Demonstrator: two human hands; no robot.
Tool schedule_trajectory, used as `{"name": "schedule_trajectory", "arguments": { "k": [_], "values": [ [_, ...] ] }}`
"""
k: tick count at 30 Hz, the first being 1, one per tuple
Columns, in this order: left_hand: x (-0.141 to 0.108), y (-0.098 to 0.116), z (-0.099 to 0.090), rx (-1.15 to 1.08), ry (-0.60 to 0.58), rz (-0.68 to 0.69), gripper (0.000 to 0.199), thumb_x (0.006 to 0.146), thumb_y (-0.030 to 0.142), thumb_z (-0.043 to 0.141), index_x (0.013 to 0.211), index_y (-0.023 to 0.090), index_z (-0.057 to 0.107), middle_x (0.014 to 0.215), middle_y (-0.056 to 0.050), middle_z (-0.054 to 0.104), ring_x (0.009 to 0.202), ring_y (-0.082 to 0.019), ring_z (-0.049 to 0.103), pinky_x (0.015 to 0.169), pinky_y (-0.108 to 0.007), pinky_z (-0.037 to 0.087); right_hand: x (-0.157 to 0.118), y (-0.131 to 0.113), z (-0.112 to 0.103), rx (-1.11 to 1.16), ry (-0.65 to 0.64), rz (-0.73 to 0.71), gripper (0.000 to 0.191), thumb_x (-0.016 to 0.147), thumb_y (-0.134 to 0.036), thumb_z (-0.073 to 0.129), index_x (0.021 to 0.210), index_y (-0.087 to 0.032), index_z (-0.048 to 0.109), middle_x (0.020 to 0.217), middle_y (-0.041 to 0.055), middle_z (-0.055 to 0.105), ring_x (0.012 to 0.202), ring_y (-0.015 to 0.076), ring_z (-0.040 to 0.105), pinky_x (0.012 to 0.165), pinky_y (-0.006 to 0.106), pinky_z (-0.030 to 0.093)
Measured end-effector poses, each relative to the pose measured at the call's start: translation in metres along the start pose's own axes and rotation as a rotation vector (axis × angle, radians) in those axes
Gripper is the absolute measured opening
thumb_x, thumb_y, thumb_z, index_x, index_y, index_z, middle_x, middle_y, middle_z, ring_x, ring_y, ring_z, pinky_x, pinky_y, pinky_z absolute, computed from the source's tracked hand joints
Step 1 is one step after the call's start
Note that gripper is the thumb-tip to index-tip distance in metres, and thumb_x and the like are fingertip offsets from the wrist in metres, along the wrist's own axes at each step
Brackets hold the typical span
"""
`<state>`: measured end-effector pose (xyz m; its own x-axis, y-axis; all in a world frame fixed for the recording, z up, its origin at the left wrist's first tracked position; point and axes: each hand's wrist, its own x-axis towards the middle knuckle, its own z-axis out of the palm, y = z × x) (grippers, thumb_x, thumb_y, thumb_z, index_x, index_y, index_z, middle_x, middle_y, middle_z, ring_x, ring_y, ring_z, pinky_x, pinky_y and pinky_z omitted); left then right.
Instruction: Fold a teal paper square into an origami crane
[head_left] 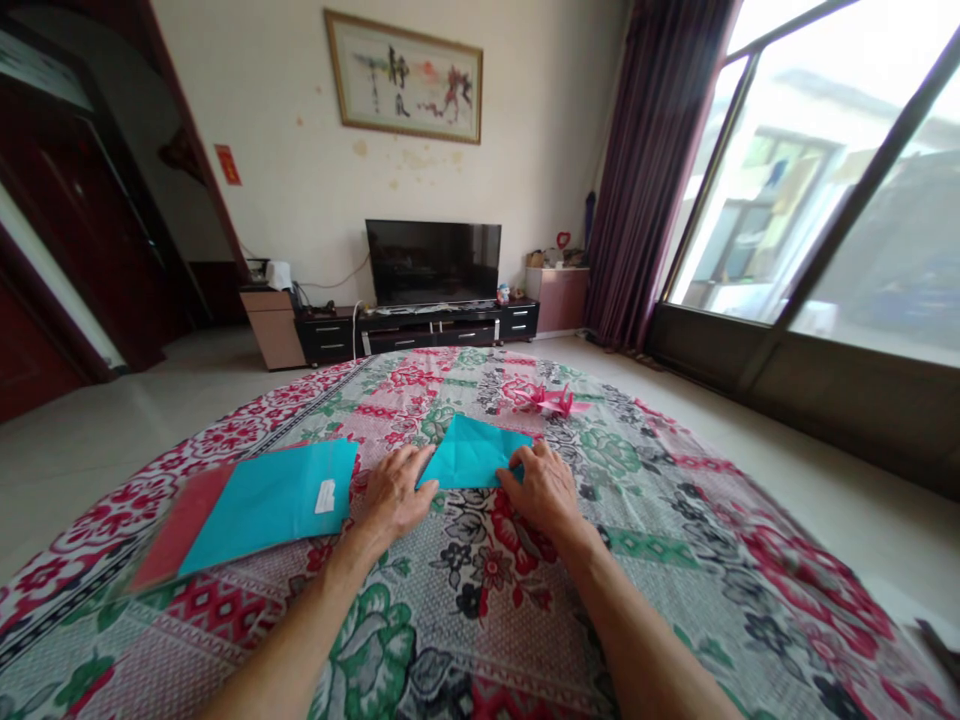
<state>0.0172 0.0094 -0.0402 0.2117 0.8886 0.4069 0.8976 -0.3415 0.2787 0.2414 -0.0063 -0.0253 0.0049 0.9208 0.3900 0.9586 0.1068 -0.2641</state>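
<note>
Folding, it seems, is in hand: in the head view, inside the far edge of the surface (487, 600), the blue paper (477, 455) is pinched at opposite ends by left hand (399, 490) and right hand (543, 482); careful edge alignment would be called for.

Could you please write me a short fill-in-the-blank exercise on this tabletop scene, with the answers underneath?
1. Altogether, ____ hands touch the turquoise sheet.
2. The folded paper beyond the right hand is coloured ____.
3. The paper packet lies to the ____ of the left hand.
4. The small label on the packet is coloured ____.

Missing words: two; pink; left; white.
</note>
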Motion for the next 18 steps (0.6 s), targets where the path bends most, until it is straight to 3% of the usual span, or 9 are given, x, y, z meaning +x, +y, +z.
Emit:
{"name": "schedule_trajectory", "arguments": {
  "k": [6, 18],
  "values": [
    [0.001, -0.005, -0.002, 0.023, -0.080, 0.023, 0.044, 0.079, 0.023, 0.048, 0.122, 0.025, 0.055, 0.123, -0.007, 0.053, 0.110, -0.022, 0.050, 0.097, -0.035, 0.038, 0.004, 0.014, -0.007, -0.030, -0.032, 0.130, 0.042, 0.071, -0.057, 0.059, 0.091, -0.021, 0.060, 0.100, 0.0086, 0.053, 0.096, 0.0268, 0.050, 0.075, 0.035, 0.035],
    [0.000, 0.002, -0.006, 0.095, -0.097, -0.005, 0.040, 0.081, 0.022, 0.048, 0.119, 0.026, 0.059, 0.125, -0.008, 0.052, 0.113, -0.024, 0.049, 0.099, -0.037, 0.037, 0.008, 0.025, -0.001, -0.001, 0.010, 0.123, 0.045, 0.066, -0.062, 0.060, 0.087, -0.022, 0.060, 0.098, 0.0077, 0.055, 0.094, 0.0273, 0.051, 0.076, 0.037, 0.036]
  ]
}}
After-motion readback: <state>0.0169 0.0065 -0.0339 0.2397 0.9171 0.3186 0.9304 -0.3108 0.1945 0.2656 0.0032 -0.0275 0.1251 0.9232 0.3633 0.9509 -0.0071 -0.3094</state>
